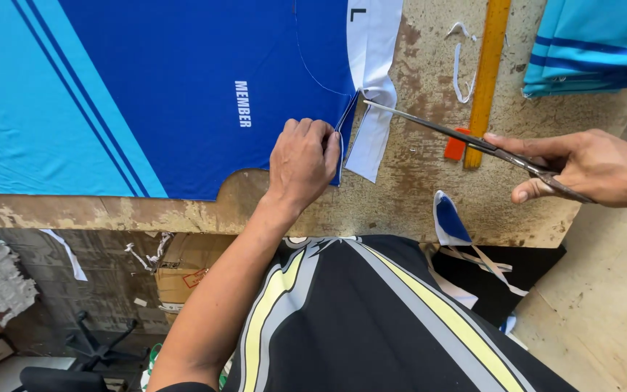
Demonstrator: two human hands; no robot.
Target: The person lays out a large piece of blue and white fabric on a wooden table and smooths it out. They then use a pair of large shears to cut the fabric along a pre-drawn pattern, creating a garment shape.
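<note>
A blue fabric panel (183, 87) with light-blue side and darker stripes lies flat on a worn table (415, 189). My left hand (302, 160) presses its cut edge near the shoulder, fingers pinching the fabric. My right hand (589, 167) grips long metal scissors (459, 134), their tips at the fabric edge beside a white trimmed strip (371, 87). The blades look nearly closed.
A yellow ruler (489, 72) lies on the table beyond the scissors, with a small orange piece (456, 145) by it. Folded light-blue fabric (596, 43) is stacked at the top right. Fabric scraps (450, 221) hang off the table edge. A cardboard box (186, 272) sits below.
</note>
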